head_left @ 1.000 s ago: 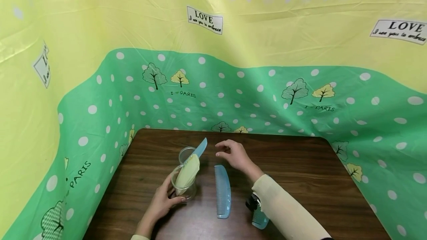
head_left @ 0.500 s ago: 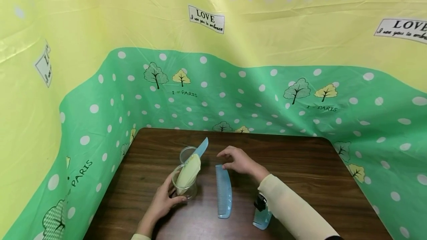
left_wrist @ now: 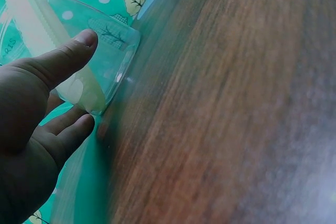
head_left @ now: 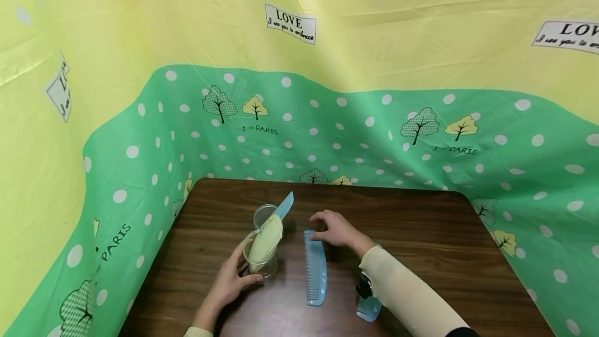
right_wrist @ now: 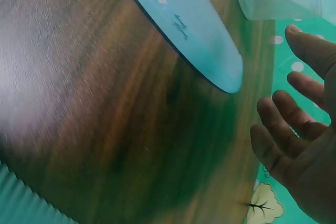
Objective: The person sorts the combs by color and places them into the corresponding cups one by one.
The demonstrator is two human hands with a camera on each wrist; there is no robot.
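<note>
My left hand (head_left: 229, 281) holds a clear plastic cup (head_left: 270, 270) at the table's left-centre, thumb on one side and fingers on the other. Leaning out of the cup are a pale yellow comb-like piece (head_left: 265, 243) and a light blue one (head_left: 284, 206) whose tip points up and away. To the right, a blue comb (head_left: 317, 277) lies flat with its teeth facing left. My right hand (head_left: 336, 229) is at this comb's far end, fingers loosely bent. In the right wrist view a gap shows between the hand (right_wrist: 302, 114) and the comb (right_wrist: 202, 40).
A second blue comb (head_left: 368, 310) lies near the right wrist, partly hidden by the sleeve (head_left: 407, 290). Behind the cup sits a clear round lid or container (head_left: 263, 216). Green and yellow patterned cloth (head_left: 327, 139) walls in the dark wooden table (head_left: 412, 222).
My right hand has moved slightly right and nearer, to the far end of the middle blue comb. The left hand keeps its hold on the cup.
</note>
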